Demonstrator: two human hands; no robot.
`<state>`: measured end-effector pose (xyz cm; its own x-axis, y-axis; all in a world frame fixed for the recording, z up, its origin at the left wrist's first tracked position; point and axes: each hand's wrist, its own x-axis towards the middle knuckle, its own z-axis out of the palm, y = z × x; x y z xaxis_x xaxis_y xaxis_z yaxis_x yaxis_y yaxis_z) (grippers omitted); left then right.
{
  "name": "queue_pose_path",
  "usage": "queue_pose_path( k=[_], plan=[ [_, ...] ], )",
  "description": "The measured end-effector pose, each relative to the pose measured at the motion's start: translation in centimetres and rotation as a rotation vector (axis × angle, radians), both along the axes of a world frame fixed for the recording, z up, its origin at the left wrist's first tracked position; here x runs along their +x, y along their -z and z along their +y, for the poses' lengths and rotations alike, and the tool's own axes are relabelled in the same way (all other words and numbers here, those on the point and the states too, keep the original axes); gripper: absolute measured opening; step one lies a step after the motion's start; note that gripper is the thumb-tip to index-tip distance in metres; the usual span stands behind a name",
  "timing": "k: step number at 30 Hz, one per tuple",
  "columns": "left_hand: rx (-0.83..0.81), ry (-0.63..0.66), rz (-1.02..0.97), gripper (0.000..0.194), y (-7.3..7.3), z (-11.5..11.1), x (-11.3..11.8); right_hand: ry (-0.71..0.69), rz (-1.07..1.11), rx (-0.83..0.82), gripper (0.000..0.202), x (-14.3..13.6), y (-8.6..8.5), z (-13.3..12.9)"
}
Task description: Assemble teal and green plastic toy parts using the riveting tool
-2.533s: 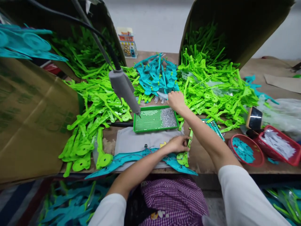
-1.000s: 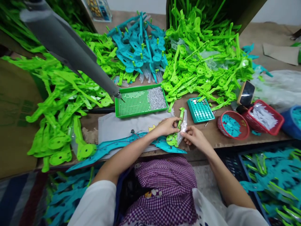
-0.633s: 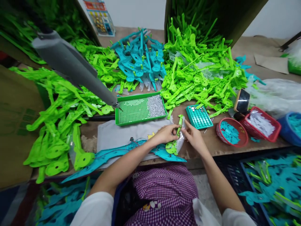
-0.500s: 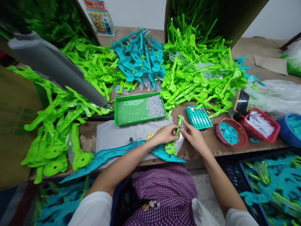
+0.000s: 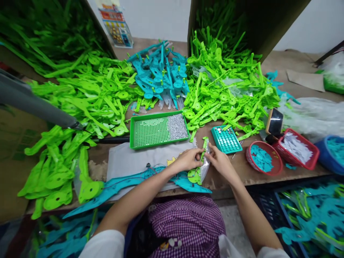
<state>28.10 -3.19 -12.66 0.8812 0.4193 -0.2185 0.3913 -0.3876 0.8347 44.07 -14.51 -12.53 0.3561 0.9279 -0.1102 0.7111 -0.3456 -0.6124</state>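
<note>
Near the table's front edge, my left hand point(image 5: 190, 158) pinches a lime-green plastic part point(image 5: 194, 175) that has a round lower end. My right hand point(image 5: 219, 160) holds the same part from the right, its fingers on the clear plastic piece point(image 5: 205, 170) along that side. The fingertips of both hands nearly meet. Beneath my left forearm lies a long blue blade-shaped plastic part point(image 5: 118, 181) with thin wires along it, on a grey cloth point(image 5: 118, 161). The round end of the green part overlaps the blue part's right end.
A green tray point(image 5: 150, 133) of small silver screws stands behind my hands. To the right are a teal tray point(image 5: 227, 139), a red round basket point(image 5: 276, 157) and a red basket point(image 5: 317, 152) of white pieces. Green parts point(image 5: 107, 86) pile up behind. A grey screwdriver-like tool point(image 5: 45, 107) slants in at left.
The grey tool has swung to the left and lower. My view has shifted slightly. Both hands stay on the green part, with its clear piece showing a little more.
</note>
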Motion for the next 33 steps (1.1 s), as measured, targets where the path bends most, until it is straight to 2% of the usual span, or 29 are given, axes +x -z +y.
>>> queue_pose_path(
  k=[4, 9, 13, 17, 21, 29, 33],
  plan=[
    [0.030, 0.065, -0.020, 0.052, -0.4, 0.0, -0.3, -0.083, -0.257, -0.016, 0.051, 0.4, -0.4, 0.1],
    [0.109, 0.099, 0.040, 0.075, -0.9, -0.1, -0.5, -0.128, -0.338, -0.003, 0.058, 0.0, -1.4, 0.3],
    [0.097, 0.090, 0.063, 0.075, -0.9, -0.2, -0.4, -0.238, -0.471, 0.064, 0.049, -0.4, -2.5, 0.7],
    [0.104, 0.081, 0.069, 0.076, -0.8, -0.2, -0.4, -0.242, -0.567, 0.051, 0.043, -0.4, -2.8, 1.3],
    [0.086, 0.080, 0.080, 0.076, -0.8, -0.2, -0.5, -0.278, -0.591, 0.012, 0.037, 0.0, -2.5, 1.9],
    [0.070, 0.068, 0.092, 0.076, -1.2, -0.2, -0.5, -0.306, -0.479, 0.073, 0.036, 1.6, -1.4, 1.6],
    [0.046, 0.035, 0.062, 0.076, -1.1, -0.2, -0.5, -0.258, -0.438, 0.101, 0.038, 1.8, -0.6, 1.6]
  ],
)
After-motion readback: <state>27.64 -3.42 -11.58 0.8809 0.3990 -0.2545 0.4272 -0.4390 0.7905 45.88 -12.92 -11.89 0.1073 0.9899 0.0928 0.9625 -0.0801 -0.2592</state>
